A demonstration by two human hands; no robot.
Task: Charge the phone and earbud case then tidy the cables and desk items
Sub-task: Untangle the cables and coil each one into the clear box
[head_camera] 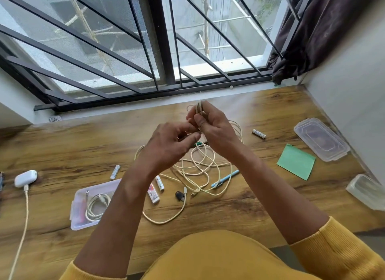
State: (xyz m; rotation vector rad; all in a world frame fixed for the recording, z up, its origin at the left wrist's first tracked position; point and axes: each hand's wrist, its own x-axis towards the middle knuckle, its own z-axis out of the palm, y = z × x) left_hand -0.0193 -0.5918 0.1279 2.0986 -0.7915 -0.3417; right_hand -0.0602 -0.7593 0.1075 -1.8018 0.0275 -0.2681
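Coiling step in progress, both hands raised above the desk (62, 150). Right hand (214, 127) grips a small bundle of cream cable loops (200, 108), thumb curled over them; loops stand roughly upright above the fist. Left hand (173, 142) sits just beside it, fingers curled toward the same strand, apparently pinching it, though motion blur hides the exact contact.

Key relation: the slack cable (200, 165) hangs down from the right-hand bundle and lies tangled on the desk below and toward the person, free end with its plug (185, 190) nearest the body. Judgement: the feed runs from below up, and the left hand is the nearer one to draw slack.

Earbud case (26, 178) sits far left with a cable plugged in. Phone not identifiable. One coiled cable (96, 206) already lies in the clear tray (83, 193).

Risk: the tangle may knot as it lifts.
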